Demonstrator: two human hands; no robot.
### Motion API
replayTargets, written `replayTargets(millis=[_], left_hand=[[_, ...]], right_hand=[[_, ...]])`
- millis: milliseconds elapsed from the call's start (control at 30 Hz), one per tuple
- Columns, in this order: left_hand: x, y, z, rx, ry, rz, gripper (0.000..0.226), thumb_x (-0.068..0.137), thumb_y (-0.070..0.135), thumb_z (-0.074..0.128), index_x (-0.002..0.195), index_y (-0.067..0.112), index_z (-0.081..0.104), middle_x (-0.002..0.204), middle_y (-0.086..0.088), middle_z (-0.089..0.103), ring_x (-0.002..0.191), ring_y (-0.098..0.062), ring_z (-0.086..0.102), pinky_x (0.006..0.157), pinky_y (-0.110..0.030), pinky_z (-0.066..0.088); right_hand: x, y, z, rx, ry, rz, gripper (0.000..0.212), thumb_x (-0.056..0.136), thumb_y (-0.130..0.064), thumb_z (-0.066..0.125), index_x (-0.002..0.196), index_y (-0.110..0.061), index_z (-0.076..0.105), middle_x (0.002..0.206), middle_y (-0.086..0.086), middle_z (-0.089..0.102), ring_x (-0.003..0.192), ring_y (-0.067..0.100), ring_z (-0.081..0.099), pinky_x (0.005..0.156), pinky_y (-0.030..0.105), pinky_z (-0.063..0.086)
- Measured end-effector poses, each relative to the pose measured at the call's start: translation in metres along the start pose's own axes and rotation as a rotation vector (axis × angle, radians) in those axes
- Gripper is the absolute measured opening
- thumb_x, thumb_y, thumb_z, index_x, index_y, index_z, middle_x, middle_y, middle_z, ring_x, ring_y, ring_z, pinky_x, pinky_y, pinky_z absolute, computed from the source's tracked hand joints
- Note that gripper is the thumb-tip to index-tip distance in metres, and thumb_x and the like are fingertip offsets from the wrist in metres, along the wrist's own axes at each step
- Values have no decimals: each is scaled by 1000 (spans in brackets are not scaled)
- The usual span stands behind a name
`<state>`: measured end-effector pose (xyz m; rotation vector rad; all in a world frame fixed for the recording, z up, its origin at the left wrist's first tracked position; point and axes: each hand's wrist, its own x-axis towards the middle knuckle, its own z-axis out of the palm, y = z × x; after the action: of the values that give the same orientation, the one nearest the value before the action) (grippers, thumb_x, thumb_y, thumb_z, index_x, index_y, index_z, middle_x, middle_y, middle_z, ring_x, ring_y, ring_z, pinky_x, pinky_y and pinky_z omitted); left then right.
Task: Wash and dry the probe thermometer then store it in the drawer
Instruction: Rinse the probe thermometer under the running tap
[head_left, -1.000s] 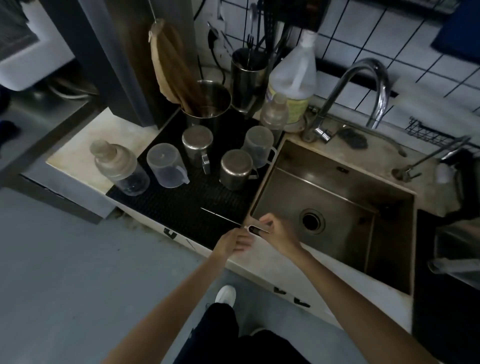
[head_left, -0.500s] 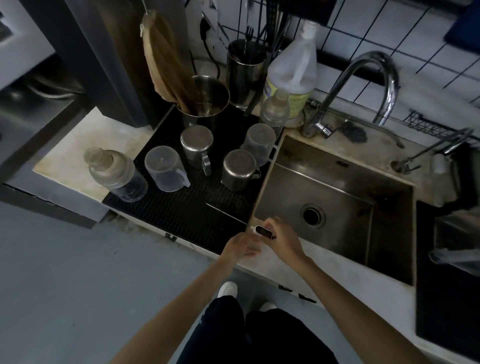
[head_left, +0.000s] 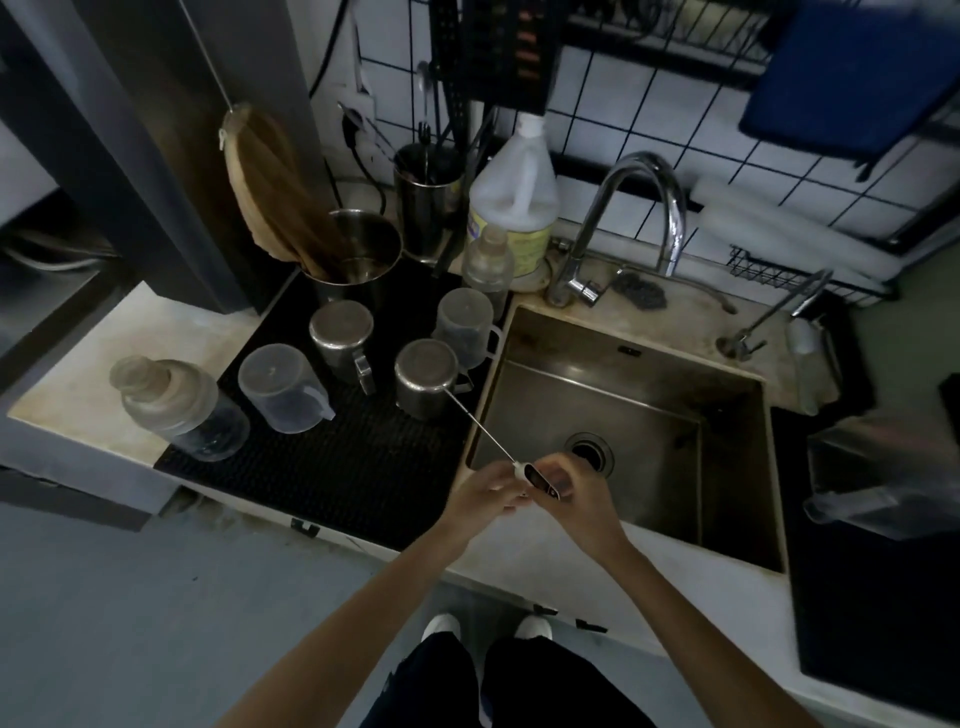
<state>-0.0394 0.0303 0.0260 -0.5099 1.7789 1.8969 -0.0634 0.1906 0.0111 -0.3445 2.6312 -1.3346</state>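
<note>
The probe thermometer (head_left: 535, 478) has a small black-and-white head and a long thin metal stem that points up-left toward the steel cups. Both hands hold its head above the front-left corner of the sink (head_left: 753, 467). My right hand (head_left: 576, 488) grips the head from the right. My left hand (head_left: 485, 493) pinches it from the left, where the stem joins. No drawer is in view.
A black drying mat (head_left: 332, 467) left of the sink carries upturned steel and plastic cups (head_left: 423, 376) and a pot. The curved tap (head_left: 649, 208) stands behind the basin, with a detergent jug (head_left: 514, 202) beside it. A blue cloth (head_left: 852, 67) hangs top right.
The hands have lifted the thermometer and carried it right, from over the mat's front edge to over the sink corner. The stem now points more steeply up-left. The camera moved closer.
</note>
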Motion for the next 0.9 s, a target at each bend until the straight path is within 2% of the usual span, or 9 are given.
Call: replayTargets(millis=[100,200,267,333,467,567,700,833,900], left_hand=[[1,11,14,19,21,54,30,91,7,61,120,0,61,119,-23,66,109,-29,66,100,-40,50],[2,21,30,30,43,87,26,89,4,61,115,-2,64,111,-25,68,100,-28,68,97,-41,54],[5,25,40,60,55,106,25,89,8,63,113,2,65,108,-19,71,98,-25,70,89,-34,57],[7,29,53,97,62,122,24,89,13,63,112,7,65,107,-12,71,96,-18,70,82,-24,56],[10,41,81,105,55,144,23,94,16,58,115,10,65,111,-10,71,104,-18,68,93,-29,53],[10,51,104,94,20,184,22,97,17,55,114,9,66,113,-12,69,108,-20,67,96,-30,52],[16,67,133,47,-21,206,22,96,14,56,115,7,65,114,-14,68,106,-21,68,91,-26,55],[24,80,154,83,-42,219,23,96,15,56,116,9,64,117,-14,68,110,-20,66,101,-35,52],[29,87,165,99,-48,221,23,97,16,55,117,8,64,118,-14,67,110,-19,66,99,-32,52]], right_hand=[[0,2,-17,53,21,-2,15,83,-29,76,90,-33,64,85,-16,68,83,-1,65,69,7,47],[-1,8,-33,84,20,15,19,84,-31,75,90,-43,61,88,-27,68,86,-6,64,71,5,47],[-2,13,-42,87,19,8,22,85,-30,74,92,-46,60,91,-33,66,90,-9,64,74,3,47],[-2,18,-52,90,35,-10,24,86,-28,73,95,-45,60,91,-28,67,92,-6,64,75,5,48],[-3,28,-74,88,130,-44,18,84,-30,74,97,-33,62,89,-15,68,84,-1,66,70,8,50],[-3,33,-94,49,201,-67,20,82,-32,75,92,-31,58,88,-12,64,80,1,63,65,6,47],[-2,41,-124,-40,285,-104,24,81,-27,75,90,-29,53,88,-11,54,75,1,57,63,8,44],[1,47,-149,-38,295,-115,25,82,-26,75,90,-26,52,87,-13,52,78,5,56,63,13,46],[3,50,-161,-39,294,-117,25,83,-28,74,89,-27,51,86,-13,52,75,5,55,62,16,47]])
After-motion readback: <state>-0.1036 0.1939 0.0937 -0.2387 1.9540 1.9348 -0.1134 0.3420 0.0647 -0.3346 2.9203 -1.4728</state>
